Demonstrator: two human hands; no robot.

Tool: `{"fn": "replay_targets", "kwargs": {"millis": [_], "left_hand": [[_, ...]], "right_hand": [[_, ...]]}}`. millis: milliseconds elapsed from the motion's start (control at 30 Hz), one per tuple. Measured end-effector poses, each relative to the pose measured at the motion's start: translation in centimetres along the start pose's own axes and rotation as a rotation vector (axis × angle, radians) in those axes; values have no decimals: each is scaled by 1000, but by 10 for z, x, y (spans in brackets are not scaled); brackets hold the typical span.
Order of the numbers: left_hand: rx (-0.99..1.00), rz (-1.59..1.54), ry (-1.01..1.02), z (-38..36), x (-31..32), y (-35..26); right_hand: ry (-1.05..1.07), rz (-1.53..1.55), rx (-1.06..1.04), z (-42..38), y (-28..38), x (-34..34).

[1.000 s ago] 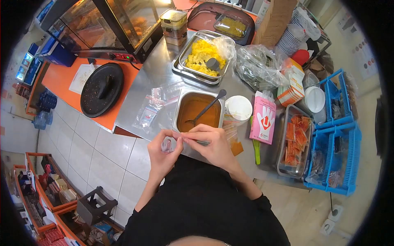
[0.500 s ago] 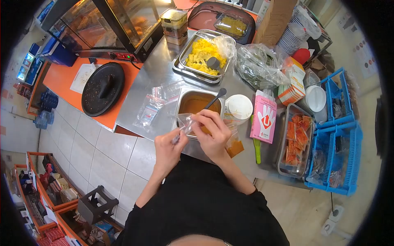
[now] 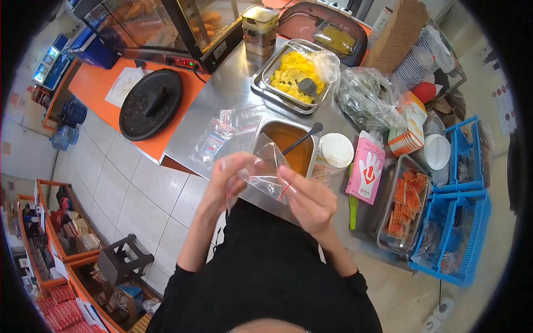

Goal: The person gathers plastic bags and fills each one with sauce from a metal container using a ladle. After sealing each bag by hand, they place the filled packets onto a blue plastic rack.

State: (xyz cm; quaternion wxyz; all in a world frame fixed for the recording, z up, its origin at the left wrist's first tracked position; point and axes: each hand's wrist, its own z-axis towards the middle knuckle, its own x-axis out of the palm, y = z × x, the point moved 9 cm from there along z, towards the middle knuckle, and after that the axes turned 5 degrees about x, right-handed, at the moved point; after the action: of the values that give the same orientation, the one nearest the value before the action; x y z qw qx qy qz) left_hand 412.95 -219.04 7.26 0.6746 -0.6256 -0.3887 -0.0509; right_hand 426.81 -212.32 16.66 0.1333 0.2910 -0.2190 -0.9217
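Note:
Between my two hands a small clear zip bag (image 3: 267, 178) with a red strip is spread out, and it looks unfilled. My left hand (image 3: 226, 180) pinches one side of it, slightly smeared by motion. On the other side, the thumb and fingers of my right hand (image 3: 312, 200) are closed on the bag's edge. Just beyond is a steel pan (image 3: 259, 135) of orange-brown sauce (image 3: 297, 145). A dark-handled spoon or ladle (image 3: 302, 137) leans in the sauce. More flat zip bags (image 3: 214, 143) lie on the steel table left of the pan.
A steel tray of yellow food (image 3: 291, 75) stands behind the pan. To the right are a white tub (image 3: 336, 150), a pink glove box (image 3: 366, 169), a green handle (image 3: 353, 213), a container of orange-red sachets (image 3: 408, 200) and blue baskets (image 3: 452, 238). A black lid (image 3: 139, 114) lies left.
My hands have moved apart and nearer my body, stretching the bag between them. The view has shifted, so the table sits further right. The filled sauce pouch by my right hand is now hidden.

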Motion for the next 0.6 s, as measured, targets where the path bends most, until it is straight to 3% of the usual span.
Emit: {"fn": "replay_targets", "kwargs": {"millis": [33,100,133,200,233,267,333,367,433,467,500,533,567,600], "left_hand": [[0,-3,-7,6,-6,-3],[90,693,-92,15,-24,-18],[90,691,-96,16,-27,-21],[449,1126,-84,10,-10,-57],[586,1108,-53,4,12,-73],[581,1109,-50,-3,22,-77],[297,1187,450,-18,57,-33],[293,1183,446,-19,55,-28],[-44,1197,704,-28,40,21],[-50,1198,706,-30,31,30],[-11,1015,677,-32,24,35],[25,831,645,-34,18,39],[15,828,650,-38,15,49],[-79,585,609,-43,13,60]], "right_hand": [[-8,23,-100,-5,4,2],[20,16,-134,-14,-3,3],[40,5,-164,-17,-3,4],[69,-9,-126,-16,-2,1],[94,-25,-87,-16,-4,2],[93,-25,-81,-16,-4,3],[170,37,-183,-20,8,13],[299,148,-147,-27,6,26],[268,176,-175,-28,-4,30],[231,200,-200,-26,-9,28],[158,77,-67,-20,-28,21],[-56,-85,195,-15,-68,13],[-267,-249,456,-22,-112,7],[-310,-258,571,-23,-152,12]]}}
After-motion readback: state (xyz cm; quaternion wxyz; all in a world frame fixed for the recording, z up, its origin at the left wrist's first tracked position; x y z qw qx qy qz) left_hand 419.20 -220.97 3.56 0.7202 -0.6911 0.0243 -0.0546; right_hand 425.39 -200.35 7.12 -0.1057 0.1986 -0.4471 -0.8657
